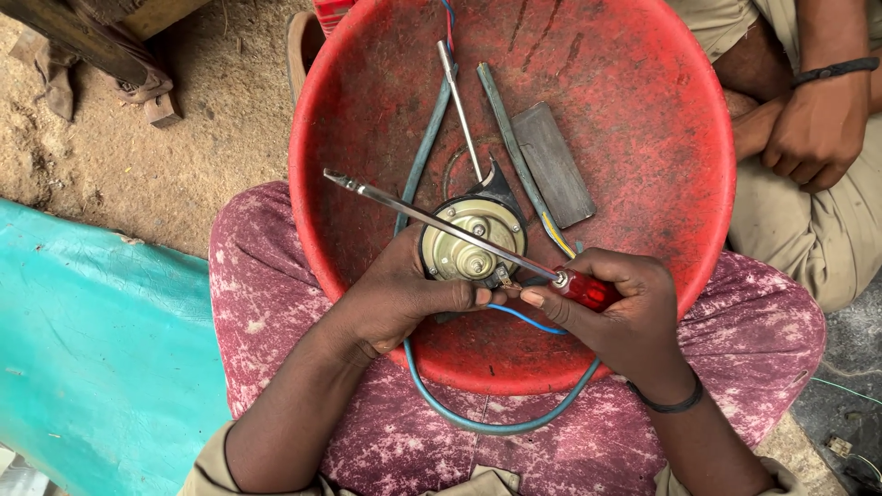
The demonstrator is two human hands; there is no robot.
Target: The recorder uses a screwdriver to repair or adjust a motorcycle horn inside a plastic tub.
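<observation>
Left hand: our left hand [404,298] is wrapped around the near-left side of the round horn unit [473,241], holding it down in the red basin [643,138] on our lap.
Right hand: our right hand [620,312] is closed on the red handle of the screwdriver [441,223].
Where the horn sits: near the basin's near rim, roughly at its middle, face up.
Screwdriver axis: the shaft runs long from the handle at the near right, across the horn's face, with the tip pointing to the far left, over the basin's left wall.
Risk: we judge the shaft could slip off the smooth metal face and jab our left thumb, which lies just beside the handle end.
Risk, wires: the blue wire [528,319] and the teal cable [496,424] trail over the near rim and could snag.
Nearby: a grey flat bar [554,163] lies toward the far right; another person's hand [813,133] rests outside the right rim.
</observation>
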